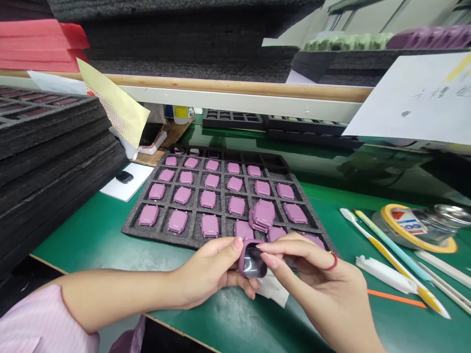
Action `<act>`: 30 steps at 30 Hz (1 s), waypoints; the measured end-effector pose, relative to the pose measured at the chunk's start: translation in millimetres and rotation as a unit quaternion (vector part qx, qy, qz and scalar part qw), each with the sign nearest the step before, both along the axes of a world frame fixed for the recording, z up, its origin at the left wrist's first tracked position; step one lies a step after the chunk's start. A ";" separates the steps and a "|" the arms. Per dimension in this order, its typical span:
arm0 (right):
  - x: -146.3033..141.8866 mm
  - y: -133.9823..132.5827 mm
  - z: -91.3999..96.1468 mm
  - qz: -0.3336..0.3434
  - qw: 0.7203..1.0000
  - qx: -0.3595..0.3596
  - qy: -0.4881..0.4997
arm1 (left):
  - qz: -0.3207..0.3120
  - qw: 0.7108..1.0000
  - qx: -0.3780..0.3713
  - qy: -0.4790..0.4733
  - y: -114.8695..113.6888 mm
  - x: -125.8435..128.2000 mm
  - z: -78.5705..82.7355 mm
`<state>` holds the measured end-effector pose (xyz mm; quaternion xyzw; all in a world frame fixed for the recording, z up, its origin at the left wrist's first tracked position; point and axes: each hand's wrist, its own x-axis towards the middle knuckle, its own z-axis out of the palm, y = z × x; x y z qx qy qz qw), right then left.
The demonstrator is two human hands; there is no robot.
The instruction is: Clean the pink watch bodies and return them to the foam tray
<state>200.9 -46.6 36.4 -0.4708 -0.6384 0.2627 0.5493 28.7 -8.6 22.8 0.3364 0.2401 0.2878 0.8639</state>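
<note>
While both hands meet just past the front edge of the black foam tray (191, 233), the left hand (209, 269) clamps a pink watch case (252, 260) between thumb and fingers, its dark glossy face turned up toward the head camera. The right hand (316, 279), a red ring on one finger, comes in from the other side with its fingertips (270, 260) on the case's upper edge; whether they pinch it or only touch it cannot be told. The case sits just above the tray's front edge, near the front right corner, with a crumpled white tissue (274, 289) under the hands. Rows of pink cases (208, 198) sit in the tray's cells, and a small overlapping heap of them (262, 215) lies close behind the hands. The green bench mat (91, 250) runs out from the tray's left edge toward a tall stack of dark foam trays (55, 147), with a white card (121, 189) carrying a small black device (125, 177) just beside the tray. Off the right side, a narrow stretch of mat separates the right hand from white and yellow sticks (386, 255) and a yellow-rimmed tape roll (415, 230).
</note>
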 end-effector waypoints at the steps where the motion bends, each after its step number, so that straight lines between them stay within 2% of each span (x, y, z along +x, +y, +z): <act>1: -0.5 -0.2 -0.9 -0.003 1.000 0.005 -0.008 | 0.000 1.000 0.004 -0.001 -0.3 -0.3 0.0; 7: -3.6 -2.9 -4.9 -0.057 0.987 0.092 -0.117 | 0.005 0.999 0.035 0.030 -0.3 -1.5 2.3; 9: -4.9 -3.1 -4.4 -0.035 0.980 0.109 -0.163 | 0.008 0.998 0.044 0.053 0.2 -2.0 3.2; 12: -6.3 -2.5 -3.2 0.016 0.976 0.095 -0.195 | 0.015 0.994 0.063 0.086 1.0 -3.2 3.5; 15: -5.1 -2.3 -2.2 0.020 0.977 0.099 -0.185 | 0.024 0.991 0.070 0.111 1.5 -4.0 2.0; 18: -2.5 -3.9 -2.8 0.030 0.976 0.096 -0.194 | 0.017 0.993 0.065 0.100 1.8 -3.8 0.3; 21: -1.0 -5.9 -5.2 0.063 0.977 0.065 -0.195 | 0.017 0.994 0.066 0.090 1.9 -3.3 0.6; 30: 0.2 -5.8 -8.8 0.095 0.988 -0.003 -0.120 | 0.014 0.999 -0.007 0.049 6.0 -4.2 6.7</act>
